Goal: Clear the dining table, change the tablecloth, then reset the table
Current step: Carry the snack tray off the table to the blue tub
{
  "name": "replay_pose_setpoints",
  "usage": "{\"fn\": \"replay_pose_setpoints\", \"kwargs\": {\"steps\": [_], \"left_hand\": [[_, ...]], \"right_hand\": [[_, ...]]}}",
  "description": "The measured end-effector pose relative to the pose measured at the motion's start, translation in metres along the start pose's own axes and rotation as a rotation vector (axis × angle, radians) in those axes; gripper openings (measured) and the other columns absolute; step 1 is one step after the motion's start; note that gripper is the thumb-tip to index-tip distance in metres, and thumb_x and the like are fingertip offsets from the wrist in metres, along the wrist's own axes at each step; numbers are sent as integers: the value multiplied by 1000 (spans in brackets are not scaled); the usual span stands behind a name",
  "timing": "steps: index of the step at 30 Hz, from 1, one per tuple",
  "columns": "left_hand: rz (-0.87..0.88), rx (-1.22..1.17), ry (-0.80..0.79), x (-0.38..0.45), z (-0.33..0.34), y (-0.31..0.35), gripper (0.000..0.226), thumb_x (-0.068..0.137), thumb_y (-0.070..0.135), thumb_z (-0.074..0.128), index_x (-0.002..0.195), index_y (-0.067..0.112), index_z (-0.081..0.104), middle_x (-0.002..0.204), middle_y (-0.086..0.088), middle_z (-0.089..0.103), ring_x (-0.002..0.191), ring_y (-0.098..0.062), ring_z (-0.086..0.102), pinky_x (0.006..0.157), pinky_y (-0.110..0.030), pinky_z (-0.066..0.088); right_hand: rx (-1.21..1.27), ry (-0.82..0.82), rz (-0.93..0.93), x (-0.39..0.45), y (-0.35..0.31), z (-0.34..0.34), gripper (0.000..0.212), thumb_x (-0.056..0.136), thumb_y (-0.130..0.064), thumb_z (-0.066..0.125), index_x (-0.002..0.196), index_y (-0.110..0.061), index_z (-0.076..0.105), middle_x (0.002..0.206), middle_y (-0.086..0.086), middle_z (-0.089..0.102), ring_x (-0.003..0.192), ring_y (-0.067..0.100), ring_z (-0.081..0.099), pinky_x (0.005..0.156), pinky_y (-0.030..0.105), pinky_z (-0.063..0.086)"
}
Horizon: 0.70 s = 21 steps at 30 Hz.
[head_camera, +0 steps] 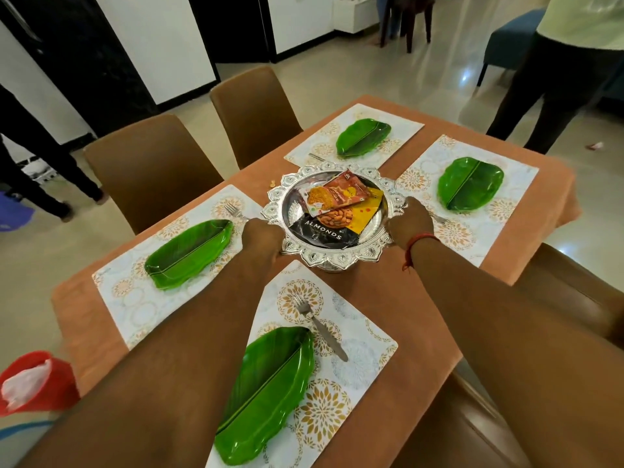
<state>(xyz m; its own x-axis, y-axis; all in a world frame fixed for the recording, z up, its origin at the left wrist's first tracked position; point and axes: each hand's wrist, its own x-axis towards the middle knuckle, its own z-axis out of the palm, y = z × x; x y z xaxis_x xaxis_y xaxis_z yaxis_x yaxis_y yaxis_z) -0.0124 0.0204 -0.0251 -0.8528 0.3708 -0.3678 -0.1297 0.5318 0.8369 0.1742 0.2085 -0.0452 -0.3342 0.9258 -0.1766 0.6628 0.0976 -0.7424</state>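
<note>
From the head view, I have the silver tray point(332, 261) between my two hands, one on each side of its scalloped rim, because it sits in the middle of the tabletop point(381, 298) and is too wide and too loaded for one hand. My left hand point(261, 236) grips the rim on the left, my right hand point(410, 222) grips it on the right, fingers wrapped over the edge; the fingertips are hidden under the rim. I cannot tell whether the tray is lifted or resting on the cloth.

The tray holds snack packets point(337, 204), an almonds pack lowest, so I judge it must stay level or they slide.

Both arms reach straight forward and nearly parallel, crossing over the near mat point(358, 332) and its leaf plate point(266, 393); a red thread circles my right wrist. A fork point(317, 324) lies beside that plate.

Three more green plates sit on mats around the tray, all on the orange tablecloth point(526, 244). I take the tray first, I think, since it overlaps the mats' inner corners. Nothing else looks cleared yet
</note>
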Motion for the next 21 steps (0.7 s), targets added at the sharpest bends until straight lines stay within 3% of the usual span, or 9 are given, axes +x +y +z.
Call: {"fn": "replay_pose_setpoints", "kwargs": {"steps": [3, 6, 8, 10, 11, 15, 18, 21], "left_hand": [[-1, -105, 9, -11, -5, 3, 30, 86, -11, 56, 67, 9, 45, 58, -5, 43, 56, -21, 48, 49, -30, 41], [-13, -182, 40, -19, -22, 3, 30, 85, -14, 57, 68, 9, 48, 60, -7, 46, 50, -17, 53, 44, -22, 39], [-2, -177, 98, -22, -42, 4, 14, 85, -9, 58, 83, 5, 55, 73, -11, 56, 66, -23, 60, 57, -30, 44], [-2, -177, 136, -23, -72, 1, 30, 81, -2, 62, 110, 4, 58, 91, -18, 65, 81, -31, 65, 66, -36, 50], [9, -182, 128, -23, -87, -1, 38, 76, -1, 64, 114, 2, 59, 95, -21, 67, 83, -34, 68, 65, -37, 52], [44, -211, 195, -23, -179, -21, 24, 59, 5, 62, 82, 1, 68, 79, -20, 68, 80, -41, 71, 60, -38, 48], [87, -233, 289, -57, -255, -27, 18, 56, 5, 64, 74, 3, 63, 79, -19, 68, 78, -38, 70, 71, -51, 59], [96, -287, 371, -84, -332, -54, 19, 52, 5, 59, 71, 6, 61, 76, -19, 64, 81, -44, 70, 68, -65, 56]], "right_hand": [[42, 9, 5, -2, -2, 1, 46, 81, -10, 62, 125, -1, 50, 133, 22, 56, 122, 36, 52, 93, 36, 42], [80, -3, -31, -16, -19, 1, 52, 81, -9, 65, 131, -3, 50, 131, 17, 58, 121, 34, 54, 90, 31, 42], [117, -17, -58, -29, -36, 1, 47, 81, -6, 66, 126, -8, 54, 122, 13, 63, 113, 32, 58, 88, 32, 46], [136, -43, -80, -43, -60, 3, 44, 79, -4, 67, 121, -7, 54, 117, 14, 63, 111, 34, 60, 86, 38, 51], [142, -59, -89, -51, -73, 3, 45, 79, -3, 68, 121, -5, 53, 117, 15, 61, 111, 35, 60, 84, 39, 51], [187, -189, -165, -104, -142, 23, 57, 83, 3, 68, 136, -1, 45, 127, 13, 60, 115, 28, 57, 90, 34, 47], [189, -262, -258, -148, -188, 49, 39, 80, 4, 70, 113, -1, 50, 116, 8, 61, 110, 23, 58, 85, 30, 46], [218, -342, -342, -202, -229, 83, 36, 74, 3, 74, 105, -2, 57, 105, 14, 66, 98, 27, 64, 73, 28, 51]]}}
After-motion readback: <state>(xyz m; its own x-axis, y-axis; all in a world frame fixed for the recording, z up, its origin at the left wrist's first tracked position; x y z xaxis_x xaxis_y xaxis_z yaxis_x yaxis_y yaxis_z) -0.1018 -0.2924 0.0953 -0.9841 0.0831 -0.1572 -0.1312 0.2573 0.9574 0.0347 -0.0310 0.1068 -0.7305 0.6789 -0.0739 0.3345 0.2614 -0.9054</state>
